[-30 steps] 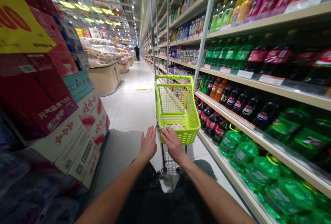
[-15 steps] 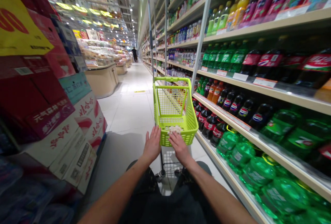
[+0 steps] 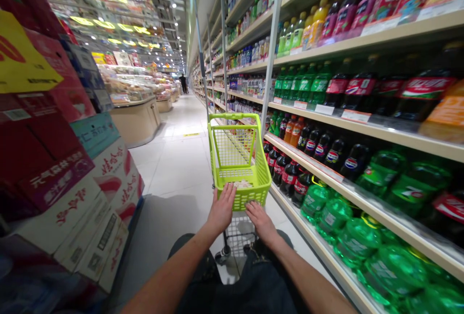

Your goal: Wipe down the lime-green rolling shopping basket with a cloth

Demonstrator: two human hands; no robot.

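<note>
A lime-green shopping basket cart (image 3: 266, 176) stands just ahead of my knees on the tiled floor. Inside the basket, near its close end, lies a small pale item (image 3: 242, 184), too small to identify. My left hand (image 3: 222, 210) is open, with its outstretched fingers over the left part of the basket's near wall. My right hand (image 3: 261, 219) is also open, its fingertips at the lower right of that wall. Neither hand holds anything visible. Whether the palms press on the basket cannot be made out.
Shelves (image 3: 362, 115) of bottled drinks line the right side, with large green soda bottles (image 3: 362, 234) at the bottom. Stacked drink cartons (image 3: 78, 227) stand on the left. Farther along are display counters (image 3: 136, 118) and a distant person (image 3: 183, 83) in the aisle.
My right hand has moved down and away from the pale item. My left hand has shifted right, across the basket's near wall. The view has turned slightly right.
</note>
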